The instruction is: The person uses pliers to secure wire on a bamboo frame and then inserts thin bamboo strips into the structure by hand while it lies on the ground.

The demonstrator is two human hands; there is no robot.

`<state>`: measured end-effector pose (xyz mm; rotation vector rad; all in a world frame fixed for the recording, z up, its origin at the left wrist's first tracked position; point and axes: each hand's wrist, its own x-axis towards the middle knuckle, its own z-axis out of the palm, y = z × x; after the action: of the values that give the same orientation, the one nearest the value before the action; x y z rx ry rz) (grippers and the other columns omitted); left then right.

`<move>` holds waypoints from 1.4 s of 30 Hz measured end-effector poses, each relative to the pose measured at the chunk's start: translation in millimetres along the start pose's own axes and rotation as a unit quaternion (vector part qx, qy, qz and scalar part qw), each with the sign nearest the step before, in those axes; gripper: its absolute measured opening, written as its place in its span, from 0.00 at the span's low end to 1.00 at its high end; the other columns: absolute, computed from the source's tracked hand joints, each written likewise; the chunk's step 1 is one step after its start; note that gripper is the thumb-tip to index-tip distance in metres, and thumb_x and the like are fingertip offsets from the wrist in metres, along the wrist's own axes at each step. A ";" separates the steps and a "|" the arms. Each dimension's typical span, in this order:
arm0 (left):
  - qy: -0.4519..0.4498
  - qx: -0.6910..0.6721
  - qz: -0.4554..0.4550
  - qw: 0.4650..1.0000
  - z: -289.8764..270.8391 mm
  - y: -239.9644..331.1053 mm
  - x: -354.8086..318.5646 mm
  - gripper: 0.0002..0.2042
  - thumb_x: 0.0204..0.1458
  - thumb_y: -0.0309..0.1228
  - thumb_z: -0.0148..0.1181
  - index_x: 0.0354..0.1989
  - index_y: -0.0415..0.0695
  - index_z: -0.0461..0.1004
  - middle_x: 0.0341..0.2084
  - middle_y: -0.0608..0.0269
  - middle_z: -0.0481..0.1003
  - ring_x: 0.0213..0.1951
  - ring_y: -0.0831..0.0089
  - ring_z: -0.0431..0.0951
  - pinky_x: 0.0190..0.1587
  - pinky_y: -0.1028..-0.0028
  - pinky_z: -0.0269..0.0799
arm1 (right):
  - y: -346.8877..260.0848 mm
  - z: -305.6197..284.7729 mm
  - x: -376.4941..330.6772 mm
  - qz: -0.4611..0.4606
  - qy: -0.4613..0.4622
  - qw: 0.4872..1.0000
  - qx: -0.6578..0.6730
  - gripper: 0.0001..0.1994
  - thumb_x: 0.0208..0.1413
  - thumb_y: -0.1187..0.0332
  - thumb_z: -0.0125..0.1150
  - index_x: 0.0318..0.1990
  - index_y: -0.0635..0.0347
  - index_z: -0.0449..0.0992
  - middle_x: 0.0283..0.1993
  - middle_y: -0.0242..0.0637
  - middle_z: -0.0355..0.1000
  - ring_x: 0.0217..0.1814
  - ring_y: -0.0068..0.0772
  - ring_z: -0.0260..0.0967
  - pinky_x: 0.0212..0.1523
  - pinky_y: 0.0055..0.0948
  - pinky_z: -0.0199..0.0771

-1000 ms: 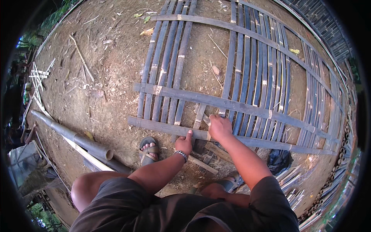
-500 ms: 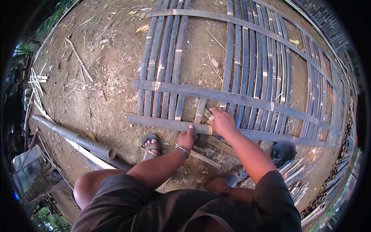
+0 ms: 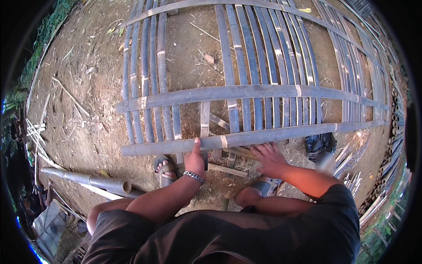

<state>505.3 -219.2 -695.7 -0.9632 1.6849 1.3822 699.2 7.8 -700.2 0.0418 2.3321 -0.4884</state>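
Note:
A lattice of split-bamboo slats (image 3: 241,66) lies on the ground before me, crossed by long dark bamboo strips. My left hand (image 3: 194,159), with a chain bracelet at its wrist, grips the nearest cross strip (image 3: 176,146). Its thumb lies on top while its fingers are hidden below. Close to that thumb, a short pale slat (image 3: 205,116) passes between the two nearest strips. My right hand (image 3: 269,159) is open, fingers spread, just on the near side of the same strip. Nothing shows in it; whether its fingertips touch the strip or the pieces below, I cannot tell.
Loose bamboo offcuts (image 3: 227,170) lie between my sandalled feet. A thick bamboo pole (image 3: 90,179) rests at the left. To the right are a black plastic bag (image 3: 320,145), split sticks (image 3: 351,182) and stacked bamboo poles (image 3: 392,145). Another person's arm (image 3: 47,196) shows far left.
My right hand has let go of a small bamboo piece by the slats, moved right and nearer, and opened. The left hand keeps its grip on the strip. The whole view has shifted.

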 end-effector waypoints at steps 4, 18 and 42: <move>0.015 -0.008 0.015 1.000 0.6 6.0 -9.4 0.29 0.56 0.57 0.64 0.49 0.40 0.76 0.35 0.60 0.78 0.32 0.69 0.79 0.36 0.70 0.75 | -31.0 8.1 79.1 0.049 0.089 0.987 0.126 0.37 0.65 0.43 0.53 0.75 0.54 0.54 0.74 0.48 0.55 0.78 0.50 0.49 0.76 0.57 0.45; 0.060 -0.041 0.075 0.995 11.8 34.1 -2.7 0.26 0.58 0.50 0.66 0.43 0.34 0.77 0.34 0.57 0.78 0.31 0.69 0.78 0.33 0.67 0.77 | -29.1 25.9 111.8 0.103 0.094 0.952 0.272 0.22 0.66 0.56 0.50 0.64 0.47 0.72 0.61 0.42 0.69 0.67 0.47 0.62 0.71 0.52 0.53; 0.050 -0.081 0.112 0.989 12.1 75.1 27.0 0.18 0.59 0.41 0.67 0.41 0.35 0.78 0.33 0.59 0.79 0.31 0.69 0.78 0.29 0.66 0.77 | 91.8 -80.4 18.9 0.101 0.300 0.943 -0.100 0.47 0.35 0.56 0.82 0.70 0.37 0.67 0.79 0.42 0.47 0.81 0.57 0.40 0.76 0.70 0.39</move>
<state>427.2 -199.5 -689.3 -0.9704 1.8220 1.6641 647.5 119.6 -691.1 0.3777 2.9191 -0.1385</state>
